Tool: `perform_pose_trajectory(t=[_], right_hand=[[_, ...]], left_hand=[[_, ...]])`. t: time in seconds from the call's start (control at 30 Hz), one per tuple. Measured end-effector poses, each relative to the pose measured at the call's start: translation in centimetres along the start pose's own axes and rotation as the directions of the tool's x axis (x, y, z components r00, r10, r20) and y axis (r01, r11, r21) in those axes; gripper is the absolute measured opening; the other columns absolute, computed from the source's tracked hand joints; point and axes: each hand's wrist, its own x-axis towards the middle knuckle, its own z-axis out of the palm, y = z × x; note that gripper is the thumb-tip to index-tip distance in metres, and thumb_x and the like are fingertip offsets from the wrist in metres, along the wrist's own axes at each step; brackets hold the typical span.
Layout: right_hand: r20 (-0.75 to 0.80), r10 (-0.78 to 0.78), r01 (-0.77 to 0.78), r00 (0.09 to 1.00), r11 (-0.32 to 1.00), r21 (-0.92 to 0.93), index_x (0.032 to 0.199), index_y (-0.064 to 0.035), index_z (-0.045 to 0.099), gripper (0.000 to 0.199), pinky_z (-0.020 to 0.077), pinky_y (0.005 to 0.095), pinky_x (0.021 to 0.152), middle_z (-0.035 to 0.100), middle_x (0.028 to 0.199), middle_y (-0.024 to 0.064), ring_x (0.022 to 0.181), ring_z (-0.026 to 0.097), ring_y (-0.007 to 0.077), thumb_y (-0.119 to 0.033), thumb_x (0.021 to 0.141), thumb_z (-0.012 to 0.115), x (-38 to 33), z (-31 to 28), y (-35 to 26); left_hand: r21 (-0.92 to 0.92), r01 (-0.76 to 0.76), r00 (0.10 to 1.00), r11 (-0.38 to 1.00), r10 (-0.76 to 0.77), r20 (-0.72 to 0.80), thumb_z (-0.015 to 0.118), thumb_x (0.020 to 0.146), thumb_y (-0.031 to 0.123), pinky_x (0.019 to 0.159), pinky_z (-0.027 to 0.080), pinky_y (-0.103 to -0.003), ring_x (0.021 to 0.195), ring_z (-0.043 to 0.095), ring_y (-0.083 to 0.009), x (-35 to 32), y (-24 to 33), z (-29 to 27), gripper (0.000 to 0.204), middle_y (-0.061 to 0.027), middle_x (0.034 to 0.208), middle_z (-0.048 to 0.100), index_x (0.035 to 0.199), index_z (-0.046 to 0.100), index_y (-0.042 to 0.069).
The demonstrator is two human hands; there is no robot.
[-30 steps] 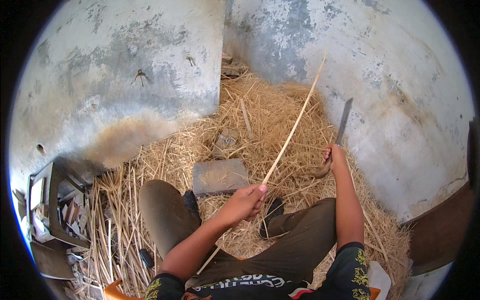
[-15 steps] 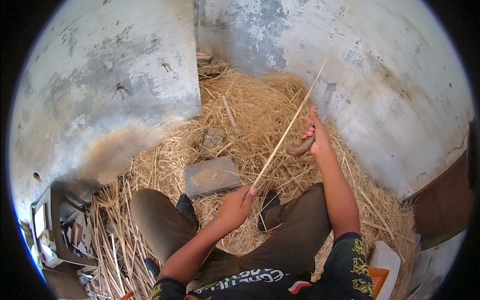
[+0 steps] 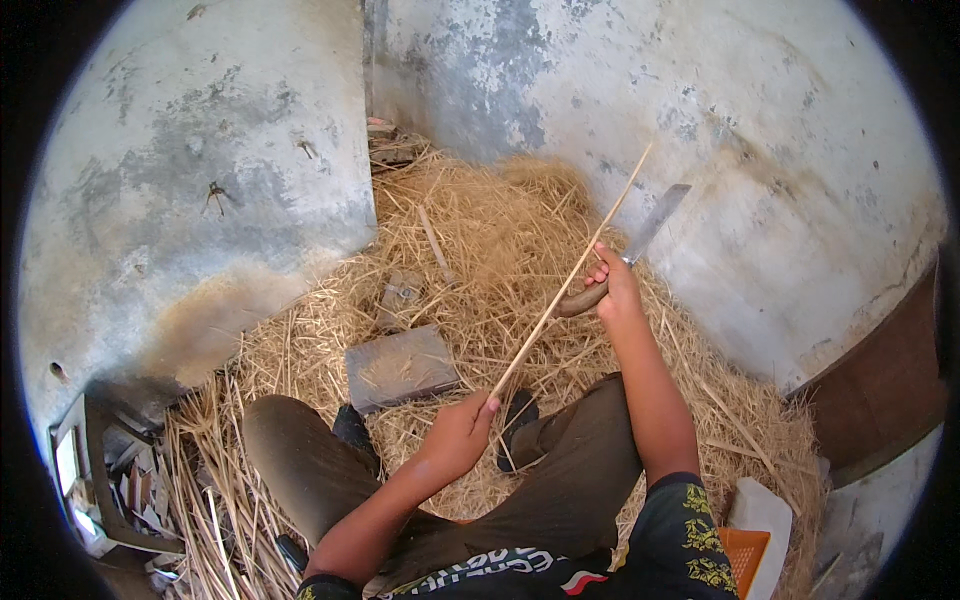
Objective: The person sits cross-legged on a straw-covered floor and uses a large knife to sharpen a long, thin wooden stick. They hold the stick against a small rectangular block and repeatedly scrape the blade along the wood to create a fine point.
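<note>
My left hand point(image 3: 462, 432) is closed round the lower end of a long, thin, pale stick point(image 3: 540, 328), probably split bamboo or cane. The stick slants up and away to the right. My right hand point(image 3: 621, 290) grips a knife point(image 3: 660, 220) by its curved brown handle, whose hooked end points left toward the stick. Its long grey blade points up and to the right, away from me. The thumb and fingers of that hand are close beside the stick's upper half; whether they touch it I cannot tell.
Pale shavings point(image 3: 490, 230) cover the floor. A wooden block point(image 3: 402, 368) lies before my feet. Loose strips point(image 3: 225, 510) pile up at the left, beside a dark frame point(image 3: 100, 480) holding scraps. An orange crate point(image 3: 742, 560) stands at the lower right. Stained walls point(image 3: 260, 130) rise close ahead.
My right hand has come down and closer to the stick, its fingers more folded, and the knife blade now shows clearly. My left hand keeps its hold. The whole view has shifted slightly.
</note>
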Motion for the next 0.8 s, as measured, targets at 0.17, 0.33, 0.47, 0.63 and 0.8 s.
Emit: perform_pose_trajectory(t=[0.17, 0.33, 0.47, 0.63, 0.8], right_hand=[[-0.003, -0.043, 0.043, 0.999, 0.997, -0.057, 0.088, -0.0078, 0.055, 0.018, 0.0429, 0.0317, 0.053, 0.045, 0.064, -0.0020, 0.052, 0.044, 0.0113, -0.010, 0.087, 0.073, -0.4, 0.2, -0.2], [-0.038, -0.036, 0.036, 0.999, 0.999, 0.005, 0.083, -0.0090, 0.052, 0.019, 0.0432, 0.0318, 0.053, 0.045, 0.063, -0.0017, 0.052, 0.044, 0.0117, -0.008, 0.087, 0.071, 0.3, 0.4, -0.5], [-0.109, -0.064, 0.069, 0.992, 0.997, 0.043, 0.084, -0.0081, 0.053, 0.018, 0.0426, 0.0320, 0.052, 0.043, 0.063, -0.0024, 0.051, 0.043, 0.0122, -0.014, 0.089, 0.069, 2.3, -1.4, -1.4], [-0.210, -0.124, 0.103, 0.970, 0.989, -0.110, 0.094, -0.0056, 0.062, 0.025, 0.0405, 0.0289, 0.052, 0.038, 0.061, -0.0052, 0.052, 0.041, 0.0094, -0.029, 0.094, 0.070, 2.1, -2.6, -2.1], [-0.049, -0.083, 0.071, 0.995, 0.977, -0.203, 0.101, -0.0026, 0.065, 0.042, 0.0393, 0.0275, 0.051, 0.037, 0.060, -0.0064, 0.049, 0.041, 0.0082, -0.041, 0.089, 0.075, -0.5, -0.4, -1.9]], left_hand=[[0.014, 0.011, 1.000, 1.000, -0.011, -0.002, 0.046, 0.106, 0.030, 0.066, 0.045, -0.043, 0.064, 0.052, -0.0339, -0.2, 0.3, -0.2, 0.035, -0.0191, 0.071, 0.054, 0.091, 0.053, -0.001], [-0.002, -0.014, 1.000, 1.000, 0.014, 0.002, 0.045, 0.106, 0.031, 0.065, 0.044, -0.043, 0.064, 0.052, -0.0310, -0.2, -0.4, -0.2, 0.036, -0.0170, 0.070, 0.054, 0.091, 0.053, -0.001], [-0.009, -0.022, 1.000, 1.000, 0.022, 0.003, 0.045, 0.106, 0.032, 0.064, 0.044, -0.042, 0.063, 0.052, -0.0281, -0.3, 0.0, -0.1, 0.037, -0.0149, 0.069, 0.053, 0.089, 0.054, 0.000], [-0.064, -0.023, 1.000, 0.998, 0.023, -0.011, 0.046, 0.106, 0.033, 0.064, 0.045, -0.039, 0.062, 0.051, -0.0244, -0.1, 0.2, -0.5, 0.038, -0.0116, 0.068, 0.053, 0.087, 0.054, 0.000], [-0.346, 0.084, 0.991, 0.935, -0.041, 0.129, 0.046, 0.107, 0.036, 0.053, 0.037, -0.029, 0.055, 0.043, -0.0130, 0.2, -0.4, -0.2, 0.037, -0.0005, 0.064, 0.045, 0.086, 0.051, 0.005]])
